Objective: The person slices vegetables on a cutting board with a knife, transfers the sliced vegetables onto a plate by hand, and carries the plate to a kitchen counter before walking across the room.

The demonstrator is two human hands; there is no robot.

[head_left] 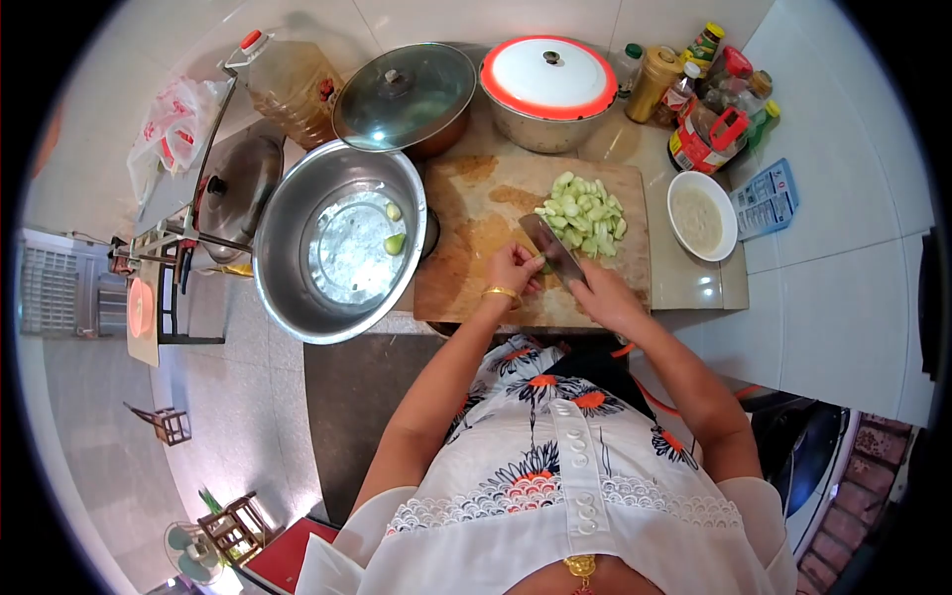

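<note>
My right hand (pixel 603 296) is closed round the handle of a kitchen knife (pixel 551 248), a broad dark-bladed one that slants up and left over the wooden cutting board (pixel 461 283). Left of the blade, my left hand (pixel 513 270) has its fingers pinched on a small green vegetable piece, mostly hidden by the fingers. A gold bangle circles that wrist. Just beyond the knife lies a heap of pale green vegetable slices (pixel 583 216). Two green pieces, one of them a larger chunk (pixel 395 244), sit in the metal basin (pixel 283 278) beside the board.
Behind the board stand a glass-lidded pot (pixel 397 94) and a pot with a white, red-rimmed lid (pixel 550 74). A white bowl (pixel 702 216) of cloudy liquid is on the right, below several sauce bottles. An oil jug (pixel 288 84) stands at the back left.
</note>
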